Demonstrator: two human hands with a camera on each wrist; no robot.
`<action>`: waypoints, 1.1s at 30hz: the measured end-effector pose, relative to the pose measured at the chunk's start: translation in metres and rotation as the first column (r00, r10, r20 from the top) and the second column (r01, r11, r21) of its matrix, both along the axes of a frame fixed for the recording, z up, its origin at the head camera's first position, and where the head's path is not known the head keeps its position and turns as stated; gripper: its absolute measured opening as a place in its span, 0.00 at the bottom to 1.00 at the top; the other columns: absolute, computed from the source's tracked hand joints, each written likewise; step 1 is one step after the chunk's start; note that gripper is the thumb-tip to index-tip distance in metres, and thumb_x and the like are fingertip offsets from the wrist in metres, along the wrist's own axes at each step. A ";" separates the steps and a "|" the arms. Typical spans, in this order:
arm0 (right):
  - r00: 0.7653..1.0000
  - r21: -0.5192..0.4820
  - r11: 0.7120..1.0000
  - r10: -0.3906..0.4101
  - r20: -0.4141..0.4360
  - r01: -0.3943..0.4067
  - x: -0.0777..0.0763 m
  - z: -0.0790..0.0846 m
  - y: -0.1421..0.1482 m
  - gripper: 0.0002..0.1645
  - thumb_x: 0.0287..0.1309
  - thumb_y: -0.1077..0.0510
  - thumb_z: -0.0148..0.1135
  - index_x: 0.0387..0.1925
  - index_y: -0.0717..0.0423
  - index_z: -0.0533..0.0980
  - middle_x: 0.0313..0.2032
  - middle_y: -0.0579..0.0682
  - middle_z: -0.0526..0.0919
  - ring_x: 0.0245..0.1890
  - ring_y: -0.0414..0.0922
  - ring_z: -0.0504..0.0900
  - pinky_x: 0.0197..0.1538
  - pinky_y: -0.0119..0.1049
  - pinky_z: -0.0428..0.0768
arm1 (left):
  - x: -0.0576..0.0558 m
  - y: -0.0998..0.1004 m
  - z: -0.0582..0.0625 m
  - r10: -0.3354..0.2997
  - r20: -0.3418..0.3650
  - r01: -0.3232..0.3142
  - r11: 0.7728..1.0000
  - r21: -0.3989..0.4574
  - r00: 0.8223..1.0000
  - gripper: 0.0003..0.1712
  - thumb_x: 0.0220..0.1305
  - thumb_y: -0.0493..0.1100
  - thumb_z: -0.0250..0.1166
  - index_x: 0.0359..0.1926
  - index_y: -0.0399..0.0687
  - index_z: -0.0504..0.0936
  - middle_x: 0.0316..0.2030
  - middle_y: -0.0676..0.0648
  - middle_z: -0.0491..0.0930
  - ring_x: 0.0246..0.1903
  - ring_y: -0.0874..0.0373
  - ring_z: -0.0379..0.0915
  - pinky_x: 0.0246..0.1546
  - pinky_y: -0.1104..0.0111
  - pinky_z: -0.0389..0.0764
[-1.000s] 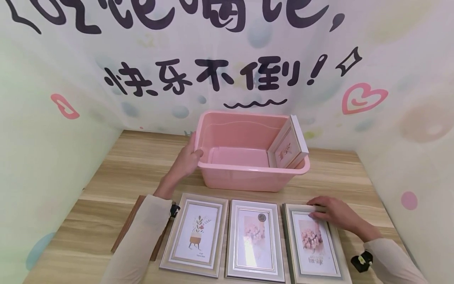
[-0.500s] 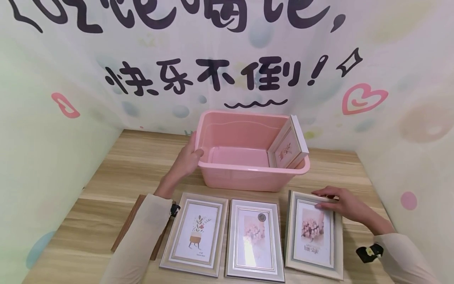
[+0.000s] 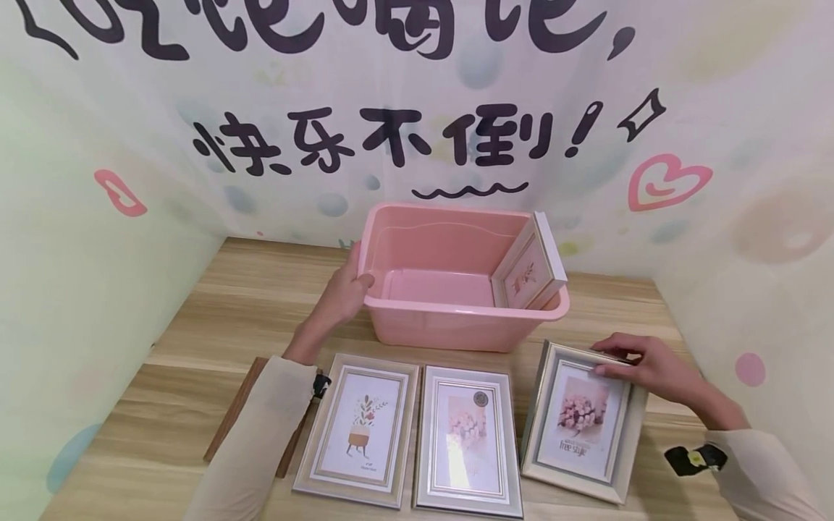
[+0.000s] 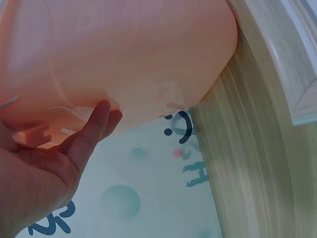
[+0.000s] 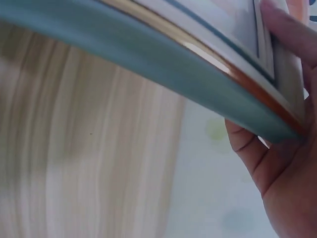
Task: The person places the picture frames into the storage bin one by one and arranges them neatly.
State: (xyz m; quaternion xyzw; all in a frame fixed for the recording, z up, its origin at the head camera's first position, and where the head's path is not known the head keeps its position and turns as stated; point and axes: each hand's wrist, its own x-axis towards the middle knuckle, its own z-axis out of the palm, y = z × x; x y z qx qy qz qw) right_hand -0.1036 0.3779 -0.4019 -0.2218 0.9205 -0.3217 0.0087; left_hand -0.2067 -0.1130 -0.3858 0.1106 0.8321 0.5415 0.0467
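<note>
My right hand [image 3: 658, 365] pinches the far edge of a picture frame [image 3: 581, 412] with a pink flower print, thumb on its front and fingers behind. That picture frame is tilted, its far edge raised off the table; in the right wrist view its side edge [image 5: 163, 82] crosses above the wood. My left hand [image 3: 342, 289] grips the left rim of a pink plastic bin [image 3: 449, 325], thumb over the rim, fingers [image 4: 91, 129] along the outer wall. Inside the bin, another picture frame [image 3: 531, 271] leans upright against the right end, its top above the rim.
Two more picture frames lie flat in front of the bin: one with a plant print [image 3: 358, 430], one with a round sticker [image 3: 468, 441]. A brown wooden frame [image 3: 236, 410] lies partly under my left sleeve. A printed wall [image 3: 293, 202] rises behind the wooden table [image 3: 260, 275].
My right hand has lifted the far end of the right picture frame from lying flat, tilting it up and shifting it slightly to the right. The left hand and bin have stayed put.
</note>
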 end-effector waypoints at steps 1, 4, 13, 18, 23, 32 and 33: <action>1.000 -0.006 1.000 -0.008 0.013 0.009 0.001 0.003 -0.001 0.15 0.51 0.64 0.73 0.43 0.51 0.84 0.35 0.36 0.84 0.31 0.30 0.78 0.33 0.26 0.79 | 0.000 0.000 0.000 0.000 0.000 0.000 1.000 0.002 1.000 0.42 0.69 0.36 0.44 0.79 0.50 0.38 0.74 0.36 0.55 0.64 0.40 0.64 0.66 0.45 0.64; 0.998 -0.023 0.999 -0.024 0.055 0.025 0.003 0.009 -0.001 0.13 0.53 0.63 0.72 0.41 0.49 0.83 0.33 0.39 0.83 0.31 0.32 0.78 0.33 0.28 0.79 | 0.000 0.000 0.000 -0.001 0.000 0.001 1.000 0.003 1.000 0.42 0.69 0.36 0.44 0.79 0.50 0.38 0.74 0.36 0.55 0.64 0.40 0.64 0.67 0.45 0.64; 0.991 -0.089 0.996 0.031 0.130 -0.019 0.004 0.022 -0.005 0.12 0.56 0.66 0.69 0.40 0.49 0.80 0.31 0.42 0.84 0.27 0.36 0.80 0.30 0.30 0.78 | 0.001 0.000 0.001 -0.004 0.000 0.004 1.000 0.015 1.000 0.42 0.69 0.35 0.43 0.80 0.51 0.39 0.74 0.36 0.55 0.63 0.37 0.65 0.64 0.44 0.67; 0.979 -0.088 0.993 0.098 0.177 -0.083 0.006 0.034 -0.009 0.12 0.60 0.66 0.66 0.42 0.50 0.76 0.30 0.42 0.84 0.27 0.37 0.82 0.29 0.32 0.79 | 0.001 -0.001 0.001 0.003 0.003 -0.003 1.000 -0.001 1.000 0.42 0.69 0.35 0.43 0.80 0.51 0.37 0.75 0.37 0.53 0.63 0.39 0.65 0.63 0.45 0.68; 0.972 -0.069 0.988 0.146 0.184 -0.136 0.008 0.050 -0.014 0.14 0.61 0.67 0.64 0.46 0.50 0.74 0.33 0.43 0.84 0.28 0.38 0.83 0.30 0.33 0.80 | 0.000 -0.001 0.001 0.010 0.014 -0.010 1.000 -0.007 1.000 0.42 0.69 0.36 0.44 0.80 0.50 0.36 0.76 0.37 0.51 0.63 0.41 0.65 0.63 0.46 0.68; 0.987 0.019 0.987 0.158 0.025 -0.158 0.011 0.076 -0.015 0.30 0.58 0.70 0.64 0.63 0.54 0.75 0.50 0.33 0.82 0.41 0.32 0.80 0.38 0.25 0.78 | 0.000 -0.001 -0.001 -0.002 -0.002 0.002 1.000 0.018 1.000 0.42 0.69 0.35 0.44 0.80 0.52 0.38 0.75 0.37 0.53 0.63 0.36 0.65 0.63 0.44 0.68; 0.985 0.026 0.985 0.172 0.000 -0.172 0.011 0.079 -0.014 0.30 0.58 0.71 0.64 0.63 0.55 0.75 0.53 0.31 0.81 0.43 0.31 0.80 0.40 0.24 0.78 | 0.000 -0.001 -0.001 -0.001 -0.003 0.001 1.000 0.016 1.000 0.42 0.69 0.35 0.44 0.80 0.52 0.38 0.75 0.37 0.54 0.63 0.36 0.65 0.62 0.44 0.69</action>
